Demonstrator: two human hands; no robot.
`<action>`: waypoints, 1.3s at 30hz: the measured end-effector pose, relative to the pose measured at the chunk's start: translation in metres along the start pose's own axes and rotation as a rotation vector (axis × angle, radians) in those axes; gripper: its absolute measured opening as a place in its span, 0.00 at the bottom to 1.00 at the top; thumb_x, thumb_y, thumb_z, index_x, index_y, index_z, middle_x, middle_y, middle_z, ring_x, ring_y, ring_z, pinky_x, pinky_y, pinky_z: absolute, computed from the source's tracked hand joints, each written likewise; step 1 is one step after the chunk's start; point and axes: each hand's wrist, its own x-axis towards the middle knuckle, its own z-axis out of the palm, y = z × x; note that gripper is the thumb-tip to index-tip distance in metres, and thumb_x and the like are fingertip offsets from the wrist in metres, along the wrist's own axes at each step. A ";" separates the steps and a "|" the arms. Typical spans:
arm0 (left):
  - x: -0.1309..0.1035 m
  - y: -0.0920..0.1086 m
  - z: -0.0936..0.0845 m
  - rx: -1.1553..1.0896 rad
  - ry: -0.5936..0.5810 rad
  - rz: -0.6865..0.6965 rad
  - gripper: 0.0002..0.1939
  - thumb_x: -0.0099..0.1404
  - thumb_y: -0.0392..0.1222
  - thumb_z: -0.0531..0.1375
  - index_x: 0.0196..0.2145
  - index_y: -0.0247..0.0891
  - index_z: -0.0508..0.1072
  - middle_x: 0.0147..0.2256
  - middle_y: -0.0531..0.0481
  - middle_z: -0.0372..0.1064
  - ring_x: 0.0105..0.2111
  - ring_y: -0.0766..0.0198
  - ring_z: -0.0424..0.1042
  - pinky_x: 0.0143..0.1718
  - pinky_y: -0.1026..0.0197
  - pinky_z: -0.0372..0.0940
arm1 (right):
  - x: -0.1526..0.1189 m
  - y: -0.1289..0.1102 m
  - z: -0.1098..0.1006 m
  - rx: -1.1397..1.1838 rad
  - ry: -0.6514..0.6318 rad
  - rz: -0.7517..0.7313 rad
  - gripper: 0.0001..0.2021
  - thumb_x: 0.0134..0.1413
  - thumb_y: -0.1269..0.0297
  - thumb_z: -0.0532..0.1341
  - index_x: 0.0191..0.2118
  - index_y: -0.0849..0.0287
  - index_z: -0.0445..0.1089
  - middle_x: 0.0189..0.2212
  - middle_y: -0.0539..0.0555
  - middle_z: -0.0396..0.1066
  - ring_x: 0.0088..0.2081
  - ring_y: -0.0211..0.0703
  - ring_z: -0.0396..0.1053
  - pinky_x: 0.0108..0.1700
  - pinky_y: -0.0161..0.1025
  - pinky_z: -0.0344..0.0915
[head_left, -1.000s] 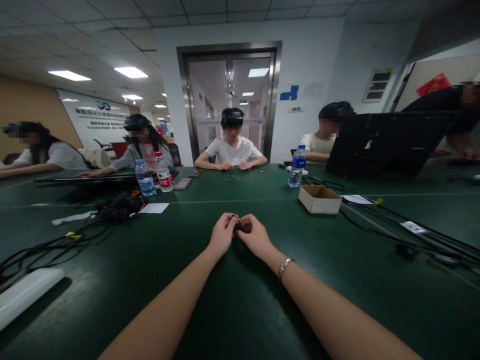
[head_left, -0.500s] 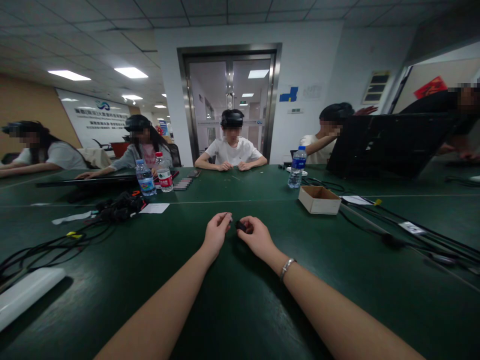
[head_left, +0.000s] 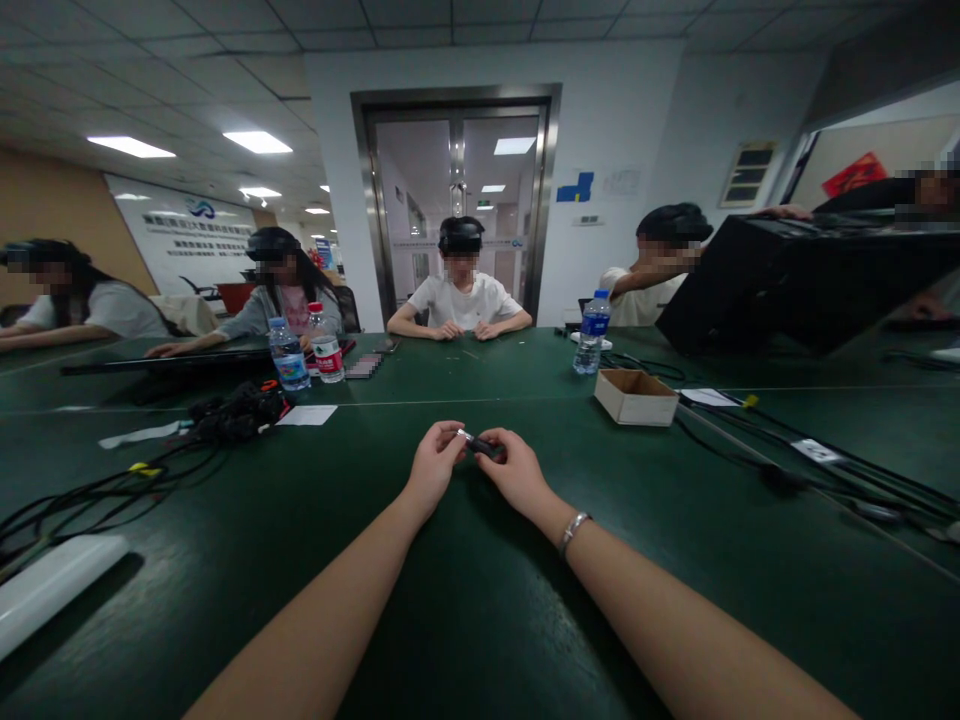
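Near the middle of the green table, my two hands meet in front of me. My right hand, with a silver bracelet at the wrist, pinches a small black stick-shaped piece pointing left. The fingertips of my left hand are closed on a small silvery piece. This shiny piece lies against the left end of the black one; whether the two are joined I cannot tell. Both are too small to name, and fingers partly cover them.
An open cardboard box stands right of my hands, with a water bottle behind it. Black cables run along the right. Two bottles and a bundle of cables are left. Several people sit around; a black monitor leans at right.
My hands have come closer together. The silvery piece and the black piece were apart and now touch end to end. At right, the black monitor has tilted, with a person's hand at its top.
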 end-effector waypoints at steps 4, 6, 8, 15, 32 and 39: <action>0.001 -0.002 0.000 -0.012 0.004 -0.002 0.14 0.54 0.41 0.63 0.38 0.37 0.70 0.36 0.47 0.70 0.37 0.63 0.71 0.41 0.59 0.66 | 0.000 -0.001 -0.001 0.017 -0.004 0.001 0.10 0.46 0.69 0.60 0.38 0.59 0.69 0.37 0.53 0.67 0.31 0.37 0.64 0.36 0.37 0.63; 0.001 -0.002 0.000 -0.014 0.004 0.001 0.14 0.53 0.42 0.64 0.38 0.37 0.70 0.36 0.47 0.70 0.37 0.63 0.71 0.41 0.59 0.66 | 0.000 -0.002 -0.001 0.018 -0.003 -0.001 0.10 0.45 0.68 0.60 0.38 0.59 0.69 0.36 0.52 0.67 0.32 0.37 0.64 0.36 0.37 0.63; 0.000 -0.001 0.000 -0.017 0.003 0.006 0.14 0.53 0.42 0.64 0.38 0.37 0.70 0.35 0.47 0.71 0.37 0.63 0.71 0.42 0.58 0.66 | 0.000 -0.004 -0.002 0.020 -0.001 -0.009 0.10 0.45 0.68 0.60 0.37 0.59 0.69 0.36 0.52 0.68 0.32 0.38 0.64 0.36 0.37 0.63; -0.001 -0.002 -0.002 -0.004 -0.014 0.017 0.14 0.54 0.43 0.64 0.38 0.37 0.70 0.36 0.47 0.70 0.39 0.62 0.71 0.43 0.56 0.66 | -0.001 -0.004 -0.002 0.015 -0.013 -0.007 0.11 0.46 0.67 0.60 0.38 0.60 0.69 0.37 0.53 0.68 0.32 0.38 0.65 0.35 0.37 0.63; 0.000 -0.002 -0.002 0.009 -0.007 0.015 0.15 0.52 0.43 0.65 0.37 0.37 0.71 0.36 0.46 0.71 0.38 0.61 0.71 0.43 0.57 0.66 | 0.000 -0.002 -0.001 0.046 -0.006 -0.006 0.10 0.48 0.65 0.59 0.38 0.59 0.70 0.35 0.53 0.70 0.32 0.39 0.66 0.37 0.38 0.65; -0.002 0.002 -0.001 0.014 -0.014 0.027 0.15 0.51 0.43 0.66 0.37 0.37 0.72 0.37 0.45 0.72 0.39 0.60 0.71 0.43 0.56 0.66 | 0.000 -0.004 -0.002 0.087 -0.037 0.031 0.11 0.50 0.63 0.58 0.39 0.60 0.71 0.35 0.54 0.70 0.33 0.40 0.67 0.37 0.38 0.65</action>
